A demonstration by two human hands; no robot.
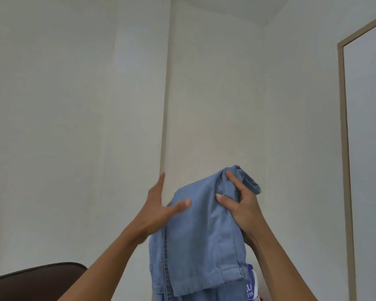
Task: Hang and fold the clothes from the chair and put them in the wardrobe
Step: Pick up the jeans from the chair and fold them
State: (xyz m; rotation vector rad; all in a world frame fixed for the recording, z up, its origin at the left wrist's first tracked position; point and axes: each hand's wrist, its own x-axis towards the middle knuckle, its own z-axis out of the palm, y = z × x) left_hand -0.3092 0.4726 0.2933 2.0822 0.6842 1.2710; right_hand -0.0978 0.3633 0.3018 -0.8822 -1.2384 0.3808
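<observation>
You hold the blue jeans (pixel 200 235) up high in front of the white wall (pixel 74 105). They are folded over at the top, and the rest hangs down past the bottom of the picture. Your right hand (pixel 241 205) grips the top right part of the jeans, with its fingers curled tight round a bunch of the cloth. Your left hand (pixel 156 211) is at the left edge of the jeans. It is wide, with straight, spread fingers, and its thumb rests flat on the front of the cloth. A blue tag (pixel 250 283) with white letters hangs at the lower right of the jeans; the letters are too blurry to read. The top of a dark brown chair (pixel 37 276) peeks up far to the lower left of the jeans. A tall tan frame (pixel 345 148) stands well to the right of the jeans.
</observation>
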